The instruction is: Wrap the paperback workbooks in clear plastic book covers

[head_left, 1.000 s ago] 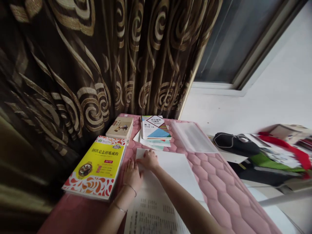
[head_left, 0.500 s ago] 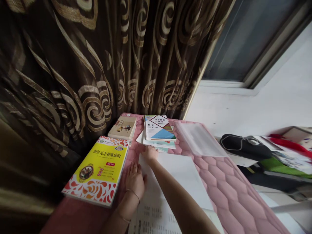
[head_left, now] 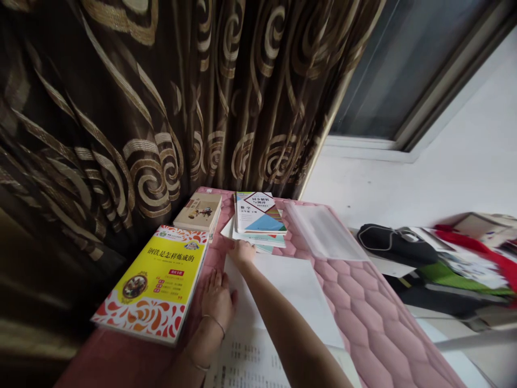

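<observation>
My left hand (head_left: 218, 293) lies flat, fingers spread, on the pink quilted table (head_left: 363, 307) at the left edge of a large white sheet (head_left: 294, 285). My right hand (head_left: 241, 251) reaches forward to the sheet's far left corner, fingers curled down onto the paper right below a stack of blue-and-white workbooks (head_left: 258, 215). Whether it grips anything is hidden. A yellow book with an orange pattern (head_left: 155, 280) lies left of my left hand. Printed text pages (head_left: 250, 366) lie near me under the arms.
A small beige book (head_left: 200, 210) lies at the back left. A clear plastic folder (head_left: 323, 229) rests right of the workbooks. A dark patterned curtain (head_left: 161, 108) hangs behind. Right of the table are a black bag (head_left: 391, 242) and red and green items (head_left: 464, 264).
My right hand has slid forward from the sheet's upper left area to its far corner, next to the workbooks. My left hand stays flat in about the same place.
</observation>
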{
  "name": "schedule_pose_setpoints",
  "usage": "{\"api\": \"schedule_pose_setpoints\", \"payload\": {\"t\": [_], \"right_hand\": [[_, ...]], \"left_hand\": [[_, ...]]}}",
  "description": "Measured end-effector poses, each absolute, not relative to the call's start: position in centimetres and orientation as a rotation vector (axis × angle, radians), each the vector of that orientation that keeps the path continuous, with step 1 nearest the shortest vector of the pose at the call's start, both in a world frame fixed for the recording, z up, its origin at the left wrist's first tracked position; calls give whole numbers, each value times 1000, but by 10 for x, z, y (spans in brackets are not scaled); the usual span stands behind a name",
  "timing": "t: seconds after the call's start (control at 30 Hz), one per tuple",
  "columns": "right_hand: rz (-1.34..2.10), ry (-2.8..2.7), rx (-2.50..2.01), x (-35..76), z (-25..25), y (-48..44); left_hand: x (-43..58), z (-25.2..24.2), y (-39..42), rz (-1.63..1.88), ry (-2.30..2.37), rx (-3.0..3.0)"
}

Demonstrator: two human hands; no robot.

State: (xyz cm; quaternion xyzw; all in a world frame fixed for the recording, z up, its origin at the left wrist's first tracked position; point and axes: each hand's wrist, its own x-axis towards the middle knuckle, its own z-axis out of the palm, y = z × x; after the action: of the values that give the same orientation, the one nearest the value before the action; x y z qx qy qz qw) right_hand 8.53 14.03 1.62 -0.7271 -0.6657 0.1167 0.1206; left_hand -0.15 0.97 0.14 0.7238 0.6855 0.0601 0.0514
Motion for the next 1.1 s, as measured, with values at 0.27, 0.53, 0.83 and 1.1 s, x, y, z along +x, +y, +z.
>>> {"api": "schedule_pose_setpoints", "payload": {"t": [0.27,0.53,0.83,1.1], "right_hand": [[397,-1987,-1915,114,9,109],[460,-1769,-1941,283,-1,12],[355,-1604,-2096,338,3,-7],[310,-1571,-2243,347,-4,42]], "left_hand": [[-4,-3,13,197,2081,2228],[-2,11,10,54,2123,2314],[144,24,-9,1,1303,2462],[198,2,-4,145,1306,2467]]}}
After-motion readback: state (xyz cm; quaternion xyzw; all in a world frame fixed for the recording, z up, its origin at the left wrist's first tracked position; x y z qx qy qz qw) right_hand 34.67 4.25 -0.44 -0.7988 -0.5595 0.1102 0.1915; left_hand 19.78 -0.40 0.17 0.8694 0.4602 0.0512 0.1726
